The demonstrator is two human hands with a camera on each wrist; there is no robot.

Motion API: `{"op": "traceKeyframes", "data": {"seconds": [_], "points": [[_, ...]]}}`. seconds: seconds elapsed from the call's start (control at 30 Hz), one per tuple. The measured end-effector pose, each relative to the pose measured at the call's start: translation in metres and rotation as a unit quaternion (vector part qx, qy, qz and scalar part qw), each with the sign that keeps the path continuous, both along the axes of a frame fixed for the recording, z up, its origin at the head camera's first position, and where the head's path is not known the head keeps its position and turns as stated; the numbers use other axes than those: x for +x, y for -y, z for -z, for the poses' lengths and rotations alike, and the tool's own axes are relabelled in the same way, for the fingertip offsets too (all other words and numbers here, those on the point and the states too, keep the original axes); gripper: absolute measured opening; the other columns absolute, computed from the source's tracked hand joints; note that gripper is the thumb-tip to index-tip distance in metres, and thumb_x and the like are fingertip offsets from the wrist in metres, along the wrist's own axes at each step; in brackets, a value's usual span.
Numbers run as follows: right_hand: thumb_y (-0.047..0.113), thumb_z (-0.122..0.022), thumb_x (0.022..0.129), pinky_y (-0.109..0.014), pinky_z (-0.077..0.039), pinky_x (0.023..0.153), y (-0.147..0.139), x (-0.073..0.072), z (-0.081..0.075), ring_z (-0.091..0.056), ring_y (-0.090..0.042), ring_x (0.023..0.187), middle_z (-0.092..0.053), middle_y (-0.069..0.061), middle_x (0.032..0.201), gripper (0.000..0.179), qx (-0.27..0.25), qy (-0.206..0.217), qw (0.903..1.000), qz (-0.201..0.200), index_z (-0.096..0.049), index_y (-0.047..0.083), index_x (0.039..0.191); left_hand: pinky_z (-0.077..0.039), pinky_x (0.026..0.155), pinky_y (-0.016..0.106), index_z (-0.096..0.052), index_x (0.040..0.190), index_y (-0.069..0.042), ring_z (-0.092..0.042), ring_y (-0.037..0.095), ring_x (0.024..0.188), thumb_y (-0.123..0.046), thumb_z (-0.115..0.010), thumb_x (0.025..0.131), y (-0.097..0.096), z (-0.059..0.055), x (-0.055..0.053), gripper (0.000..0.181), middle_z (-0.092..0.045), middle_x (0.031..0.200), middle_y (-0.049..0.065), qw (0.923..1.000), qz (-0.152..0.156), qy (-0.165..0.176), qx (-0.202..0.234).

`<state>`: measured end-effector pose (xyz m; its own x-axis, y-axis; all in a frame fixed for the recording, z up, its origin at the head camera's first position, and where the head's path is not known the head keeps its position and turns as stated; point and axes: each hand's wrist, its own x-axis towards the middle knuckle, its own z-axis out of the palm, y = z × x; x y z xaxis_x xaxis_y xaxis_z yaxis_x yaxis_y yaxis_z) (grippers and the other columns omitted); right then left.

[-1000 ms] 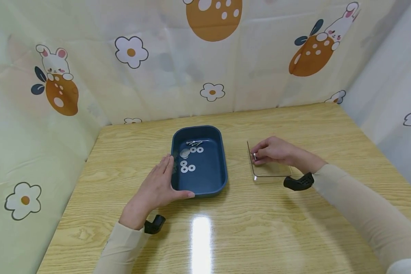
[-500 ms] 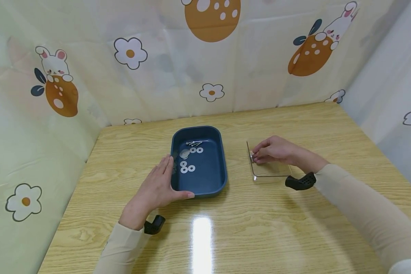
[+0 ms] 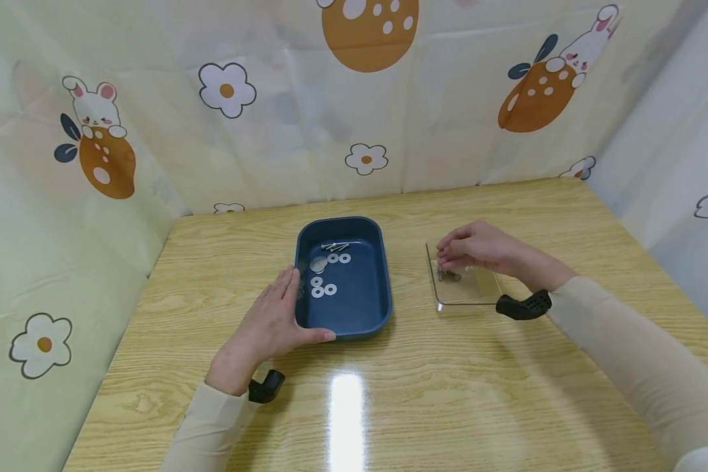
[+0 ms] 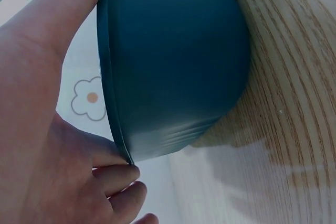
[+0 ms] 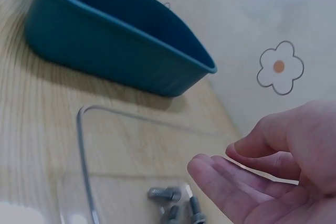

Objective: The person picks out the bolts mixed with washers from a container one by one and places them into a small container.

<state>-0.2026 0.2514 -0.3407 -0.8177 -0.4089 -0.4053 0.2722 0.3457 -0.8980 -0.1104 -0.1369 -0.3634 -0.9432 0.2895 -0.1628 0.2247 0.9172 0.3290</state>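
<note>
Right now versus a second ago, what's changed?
Right hand let go of a screw in the clear tray and shifted slightly up and right in the head view; screws now show there. Left hand stayed on the blue tray; washers inside unmoved.

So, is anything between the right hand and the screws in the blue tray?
Yes: the right hand is over the clear container, so that container's left side and the right wall of the blue tray stand between it and the screws. Nothing visible covers them; the left hand rests on the tray's left and near rim.
</note>
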Motion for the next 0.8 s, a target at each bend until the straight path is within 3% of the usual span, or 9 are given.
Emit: {"op": "traceKeyframes", "data": {"seconds": [0.47,0.8], "points": [[0.004,-0.047,0.102,-0.032,-0.058,0.093,0.026,-0.014,-0.02,-0.07,-0.016,0.1,-0.063,-0.014,0.113,0.038,-0.042,-0.031,0.9984,-0.022,-0.044,-0.019,0.132,-0.02,0.125,0.05,-0.013,0.158,-0.001,-0.013,0.032,0.155,-0.078,-0.07,0.069,0.003,0.0,0.001,0.131,-0.01,0.167,0.016,0.9999,0.007,-0.01,0.009],[0.001,-0.048,0.101,-0.032,-0.058,0.092,0.068,-0.024,-0.028,-0.07,-0.021,0.101,-0.062,-0.02,0.114,0.034,-0.049,-0.034,0.998,-0.022,-0.048,-0.019,0.129,-0.017,0.126,0.048,-0.011,0.159,-0.003,-0.011,0.029,0.155,-0.079,-0.069,0.069,0.004,0.0,0.0,0.131,-0.008,0.168,0.013,1.0,0.005,0.001,0.005]]}}
